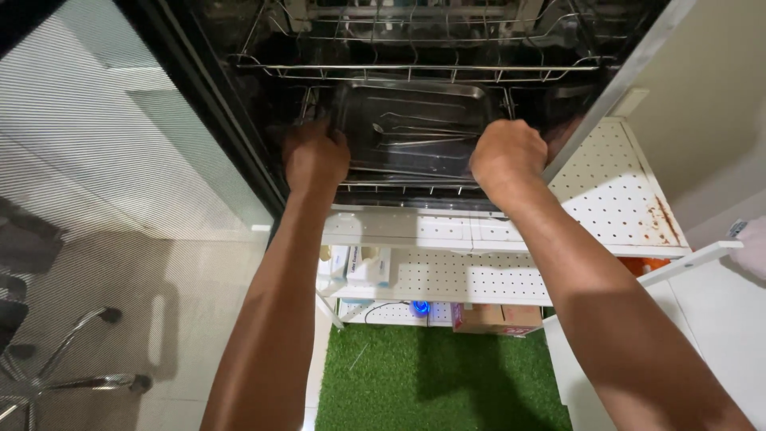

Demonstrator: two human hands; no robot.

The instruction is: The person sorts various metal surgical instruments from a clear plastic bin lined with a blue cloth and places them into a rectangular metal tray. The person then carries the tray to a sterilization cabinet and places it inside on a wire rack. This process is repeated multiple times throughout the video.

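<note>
A shiny steel tray [415,100] sits inside a dark cabinet on a wire rack, with a few slim metal instruments [419,136] lying in it. My left hand [315,156] is closed on the tray's left edge. My right hand [507,156] is closed on its right edge. Both arms reach up and forward to the cabinet's lower level.
An upper wire rack [415,68] spans the cabinet above the tray. The open cabinet door [622,76] stands at the right. Below is a white perforated shelf unit [606,187] holding small boxes [359,267], on green artificial turf [431,375]. A chair base [64,375] stands at lower left.
</note>
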